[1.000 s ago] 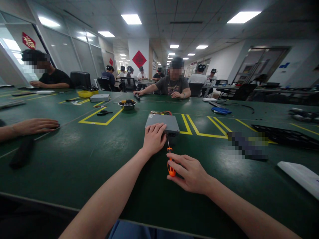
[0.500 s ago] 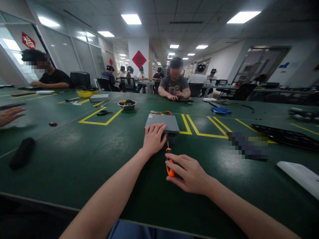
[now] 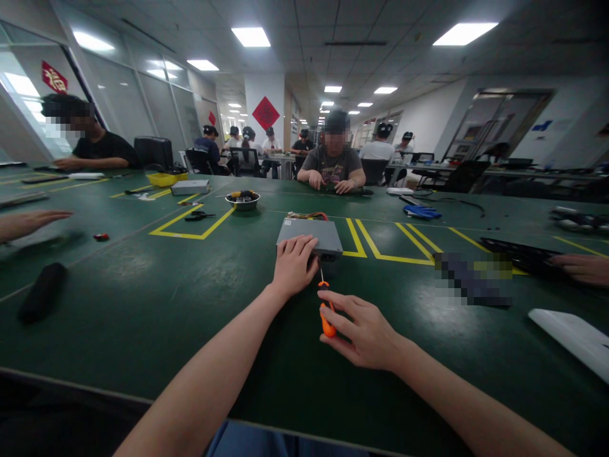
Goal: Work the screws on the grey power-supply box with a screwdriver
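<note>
A grey metal computer power supply lies on the green table in front of me, its bundled coloured wires at the far side and a socket on its near right face. My left hand holds it, fingers over the top near its left corner and thumb at the near face. In my right hand is a screwdriver with an orange and black handle, gripped between fingertips and thumb. Its thin shaft points away from me to the near face of the power supply. Whether the tip sits in a screw is too small to tell.
Beyond stands a metal bowl of tools, left of a seated co-worker. Blue gloves lie farther right. Another person's hand touches a black panel; a different hand reaches in at left. A black case lies nearby.
The screwdriver handle has shifted slightly right and turned in my right fingers. My left hand stays put. A co-worker's hand has appeared on the black panel at right; the hand at left reaches further in.
</note>
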